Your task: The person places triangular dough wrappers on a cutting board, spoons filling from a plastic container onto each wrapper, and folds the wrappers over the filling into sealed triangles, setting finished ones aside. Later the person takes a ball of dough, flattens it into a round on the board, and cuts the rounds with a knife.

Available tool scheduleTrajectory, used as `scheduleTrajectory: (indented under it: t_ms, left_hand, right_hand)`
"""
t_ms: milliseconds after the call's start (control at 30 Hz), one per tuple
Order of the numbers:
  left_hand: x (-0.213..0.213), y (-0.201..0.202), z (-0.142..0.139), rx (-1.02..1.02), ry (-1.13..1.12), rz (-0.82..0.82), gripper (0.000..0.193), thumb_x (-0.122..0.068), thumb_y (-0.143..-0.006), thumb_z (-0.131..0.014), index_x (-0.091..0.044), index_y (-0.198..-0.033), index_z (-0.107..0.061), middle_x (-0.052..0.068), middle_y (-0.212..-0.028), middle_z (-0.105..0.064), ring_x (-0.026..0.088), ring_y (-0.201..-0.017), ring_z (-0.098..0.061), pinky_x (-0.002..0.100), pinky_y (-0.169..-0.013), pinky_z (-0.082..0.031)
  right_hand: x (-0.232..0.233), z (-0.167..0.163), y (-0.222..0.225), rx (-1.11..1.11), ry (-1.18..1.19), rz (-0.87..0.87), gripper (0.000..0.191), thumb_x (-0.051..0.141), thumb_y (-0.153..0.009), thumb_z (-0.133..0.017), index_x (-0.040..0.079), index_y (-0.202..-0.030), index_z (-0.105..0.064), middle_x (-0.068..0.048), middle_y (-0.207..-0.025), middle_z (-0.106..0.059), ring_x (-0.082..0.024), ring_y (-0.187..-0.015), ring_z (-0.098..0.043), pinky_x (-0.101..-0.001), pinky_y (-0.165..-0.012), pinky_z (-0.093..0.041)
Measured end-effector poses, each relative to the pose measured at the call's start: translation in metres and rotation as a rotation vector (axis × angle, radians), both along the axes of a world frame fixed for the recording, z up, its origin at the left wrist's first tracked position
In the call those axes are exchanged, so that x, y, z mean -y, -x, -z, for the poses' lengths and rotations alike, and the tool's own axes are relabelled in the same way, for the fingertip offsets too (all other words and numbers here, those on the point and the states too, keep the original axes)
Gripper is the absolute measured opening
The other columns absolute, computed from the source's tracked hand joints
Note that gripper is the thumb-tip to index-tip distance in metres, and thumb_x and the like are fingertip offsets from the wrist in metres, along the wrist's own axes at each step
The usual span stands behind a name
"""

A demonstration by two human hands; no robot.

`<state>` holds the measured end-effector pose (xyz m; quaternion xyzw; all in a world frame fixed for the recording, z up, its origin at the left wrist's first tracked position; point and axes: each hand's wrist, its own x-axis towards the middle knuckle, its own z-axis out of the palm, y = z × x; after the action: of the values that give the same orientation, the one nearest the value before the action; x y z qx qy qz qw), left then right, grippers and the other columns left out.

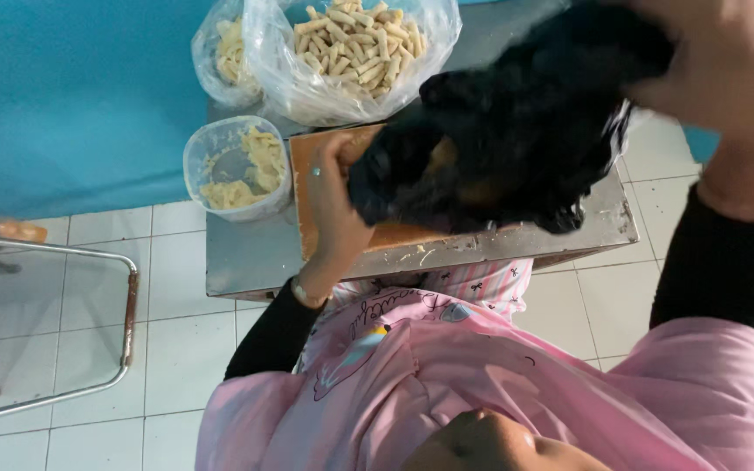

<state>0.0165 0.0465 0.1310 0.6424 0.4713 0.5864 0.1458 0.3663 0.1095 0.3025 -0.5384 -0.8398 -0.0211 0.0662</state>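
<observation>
A crumpled black plastic bag [517,131] hangs above a small metal table [246,262]. My left hand [333,205] grips the bag's lower left end, just over an orange wooden board [303,166] that lies on the table. My right hand [726,61] holds the bag's upper right end, raised near the camera. Both arms wear black sleeves under a pink garment [499,384]. The bag's inside is hidden.
A clear tub [237,166] with pale dough scraps stands left of the board. Behind it sit two clear plastic bags of short dough sticks, a large one [355,44] and a smaller one [224,52]. A metal chair frame [124,305] stands on the white tiled floor at left. The wall is teal.
</observation>
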Motion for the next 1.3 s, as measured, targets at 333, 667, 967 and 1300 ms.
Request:
scheduleTrajectory:
  t_ms: [333, 667, 967, 1300]
  left_hand:
    - [0.053, 0.003, 0.003, 0.118, 0.11, 0.3, 0.013, -0.002, -0.093, -0.06, 0.001, -0.106, -0.06, 0.011, -0.082, -0.057, 0.015, -0.076, -0.058, 0.033, -0.07, -0.046]
    - [0.105, 0.014, -0.017, 0.166, 0.362, 0.55, 0.015, -0.01, -0.096, -0.049, 0.0, -0.104, -0.056, 0.007, -0.077, -0.056, 0.008, -0.072, -0.052, 0.027, -0.064, -0.041]
    - [0.129, 0.028, 0.015, 0.159, 0.273, 0.564, 0.007, -0.009, -0.1, -0.054, -0.003, -0.101, -0.056, 0.006, -0.081, -0.067, 0.01, -0.07, -0.06, 0.026, -0.065, -0.048]
    - [0.124, 0.03, -0.004, 0.199, 0.103, 0.775, 0.013, -0.012, -0.107, -0.056, -0.002, -0.107, -0.049, 0.012, -0.1, -0.072, 0.014, -0.089, -0.071, 0.029, -0.079, -0.058]
  right_hand:
    - [0.185, 0.013, 0.043, -0.303, -0.258, -0.213, 0.044, 0.002, -0.08, -0.073, 0.004, -0.122, -0.063, -0.015, -0.112, -0.069, -0.029, -0.099, -0.07, -0.0382, -0.086, -0.057]
    - [0.081, 0.268, 0.077, -0.009, -0.432, -0.337, 0.043, 0.022, -0.085, -0.064, 0.006, -0.124, -0.07, -0.015, -0.129, -0.066, -0.034, -0.12, -0.061, -0.0464, -0.102, -0.047]
    - [0.083, 0.319, 0.012, -0.439, -0.044, -0.238, 0.042, 0.016, -0.091, -0.07, 0.007, -0.132, -0.065, -0.013, -0.135, -0.064, -0.031, -0.125, -0.06, -0.0414, -0.11, -0.046]
    - [0.116, 0.056, 0.088, -0.171, -0.272, -0.43, 0.056, 0.043, -0.104, -0.055, 0.018, -0.152, -0.043, -0.003, -0.153, -0.054, -0.023, -0.14, -0.055, -0.0405, -0.12, -0.04]
